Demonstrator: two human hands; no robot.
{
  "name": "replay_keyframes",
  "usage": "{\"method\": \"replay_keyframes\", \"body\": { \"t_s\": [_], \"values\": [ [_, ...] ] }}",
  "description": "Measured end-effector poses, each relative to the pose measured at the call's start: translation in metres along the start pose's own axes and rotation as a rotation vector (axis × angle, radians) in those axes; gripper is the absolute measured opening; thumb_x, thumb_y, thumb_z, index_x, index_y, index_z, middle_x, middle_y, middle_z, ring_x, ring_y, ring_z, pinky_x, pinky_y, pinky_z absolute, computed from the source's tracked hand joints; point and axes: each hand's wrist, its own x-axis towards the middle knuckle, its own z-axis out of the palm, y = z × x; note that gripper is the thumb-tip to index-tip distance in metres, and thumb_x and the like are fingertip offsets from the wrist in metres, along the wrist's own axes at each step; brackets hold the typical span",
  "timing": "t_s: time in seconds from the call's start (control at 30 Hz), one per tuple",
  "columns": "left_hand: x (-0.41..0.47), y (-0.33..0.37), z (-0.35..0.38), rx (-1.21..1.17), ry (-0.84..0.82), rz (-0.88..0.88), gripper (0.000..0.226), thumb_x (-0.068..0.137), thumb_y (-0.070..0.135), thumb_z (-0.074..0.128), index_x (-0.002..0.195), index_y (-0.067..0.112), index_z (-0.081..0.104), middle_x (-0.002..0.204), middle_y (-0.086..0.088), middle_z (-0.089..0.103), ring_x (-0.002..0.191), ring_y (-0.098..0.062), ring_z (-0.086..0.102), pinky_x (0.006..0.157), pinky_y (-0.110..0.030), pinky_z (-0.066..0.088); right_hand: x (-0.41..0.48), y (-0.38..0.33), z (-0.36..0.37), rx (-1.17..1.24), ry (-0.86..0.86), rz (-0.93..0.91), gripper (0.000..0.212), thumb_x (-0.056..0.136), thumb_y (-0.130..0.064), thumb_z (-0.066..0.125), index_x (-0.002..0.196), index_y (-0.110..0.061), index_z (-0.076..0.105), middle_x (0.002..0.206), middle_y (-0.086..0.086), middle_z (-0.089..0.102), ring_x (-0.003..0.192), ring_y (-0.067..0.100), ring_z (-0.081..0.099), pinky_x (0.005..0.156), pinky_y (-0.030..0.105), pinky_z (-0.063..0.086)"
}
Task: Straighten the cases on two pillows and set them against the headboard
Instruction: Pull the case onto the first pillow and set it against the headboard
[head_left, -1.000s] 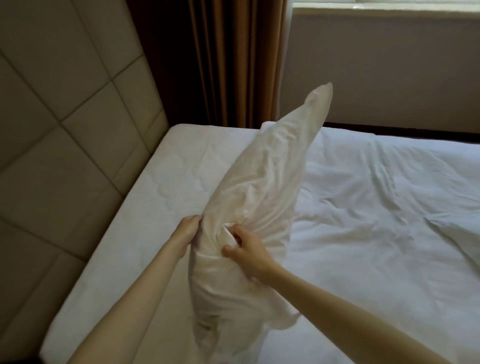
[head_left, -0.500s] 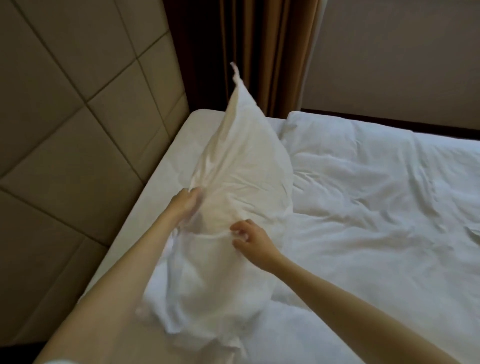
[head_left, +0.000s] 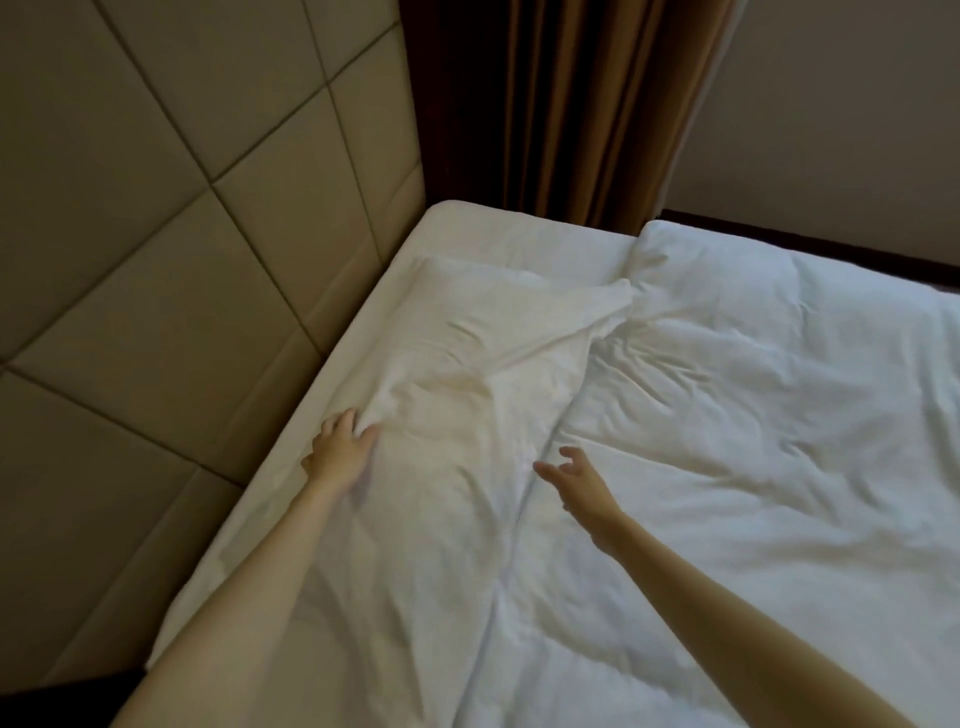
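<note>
A white pillow (head_left: 483, 364) in a wrinkled case lies flat on the mattress, close beside the padded beige headboard (head_left: 171, 249) on the left. My left hand (head_left: 340, 449) pinches a fold of the case at the pillow's near left edge. To the right, my right hand (head_left: 576, 475) hovers just off the pillow's right edge with its fingers spread and nothing in it. A second pillow is not in view.
A rumpled white duvet (head_left: 753, 415) covers the bed to the right of the pillow. Brown curtains (head_left: 561, 104) hang behind the bed's far corner, next to a plain wall (head_left: 841, 104). The mattress edge (head_left: 291, 431) runs along the headboard.
The pillow went from upright in both hands to lying flat by the headboard. My right hand let go and opened; my left hand still grips the case.
</note>
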Motion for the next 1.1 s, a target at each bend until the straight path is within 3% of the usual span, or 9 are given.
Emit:
{"method": "replay_keyframes", "body": {
  "t_s": [0.17,0.3,0.53,0.67,0.77,0.87,0.97,1.1],
  "values": [
    [0.025,-0.005,0.018,-0.008,-0.073,-0.041,0.068,0.091,0.063,0.033,0.15,0.032,0.018,0.159,-0.001,0.017,0.142,-0.03,0.025,0.11,-0.054,0.019,0.039,-0.017,0.019,0.173,-0.07,0.093,0.088,0.086,-0.05,0.059,0.153,-0.029,0.005,0.159,0.008,0.021,0.142,0.032,0.031,0.109,0.05,0.032],
    [0.043,-0.005,0.034,-0.032,-0.055,-0.07,0.07,0.088,0.069,0.023,0.15,0.037,0.014,0.16,0.0,0.018,0.143,-0.029,0.022,0.109,-0.057,0.016,0.075,-0.025,0.034,0.154,0.059,0.089,0.094,0.085,-0.056,0.056,0.152,-0.034,-0.005,0.162,0.007,0.007,0.146,0.034,0.02,0.116,0.052,0.024],
    [0.079,-0.021,0.038,-0.121,-0.051,-0.28,0.071,0.089,0.065,0.018,0.149,0.029,0.021,0.157,-0.004,0.026,0.139,-0.031,0.031,0.109,-0.057,0.016,0.125,-0.029,0.035,0.354,0.095,0.297,0.098,0.078,-0.067,0.054,0.148,-0.043,-0.01,0.161,0.006,0.013,0.143,0.038,0.023,0.111,0.064,0.023],
    [0.085,-0.022,0.046,-0.102,-0.023,-0.329,0.074,0.088,0.066,0.019,0.151,0.026,0.017,0.161,-0.001,0.014,0.142,-0.029,0.026,0.11,-0.059,0.013,0.128,-0.015,0.031,0.324,0.054,0.358,0.102,0.07,-0.079,0.049,0.147,-0.048,-0.011,0.161,-0.001,0.013,0.143,0.039,0.022,0.103,0.069,0.028],
    [0.089,-0.026,0.047,-0.093,0.001,-0.358,0.077,0.087,0.069,0.022,0.151,0.026,0.015,0.161,-0.002,0.014,0.144,-0.027,0.02,0.11,-0.061,0.01,0.13,-0.006,0.025,0.344,0.023,0.383,0.099,0.069,-0.081,0.045,0.148,-0.047,-0.003,0.159,-0.001,0.019,0.14,0.038,0.029,0.099,0.067,0.033],
    [0.096,-0.029,0.047,-0.115,-0.027,-0.418,0.08,0.085,0.07,0.021,0.148,0.022,0.024,0.153,-0.008,0.033,0.136,-0.032,0.034,0.109,-0.057,0.013,0.13,0.01,0.021,0.42,0.006,0.494,0.094,0.073,-0.081,0.039,0.15,-0.031,0.018,0.152,0.009,0.033,0.131,0.039,0.04,0.094,0.064,0.038],
    [0.099,-0.032,0.045,-0.128,-0.032,-0.424,0.078,0.089,0.066,0.021,0.139,0.009,0.042,0.141,-0.018,0.048,0.126,-0.036,0.045,0.107,-0.05,0.024,0.122,0.029,0.027,0.447,-0.03,0.592,0.088,0.077,-0.08,0.035,0.14,-0.018,0.039,0.139,0.014,0.047,0.116,0.036,0.049,0.088,0.058,0.04],
    [0.085,-0.032,0.043,-0.313,0.02,-0.332,0.067,0.096,0.054,0.028,0.126,0.0,0.055,0.129,-0.024,0.057,0.117,-0.039,0.052,0.101,-0.043,0.038,0.11,0.043,0.036,0.46,-0.02,0.621,0.073,0.082,-0.071,0.042,0.136,-0.022,0.05,0.137,0.006,0.055,0.124,0.031,0.05,0.097,0.055,0.042]
  ]
}}
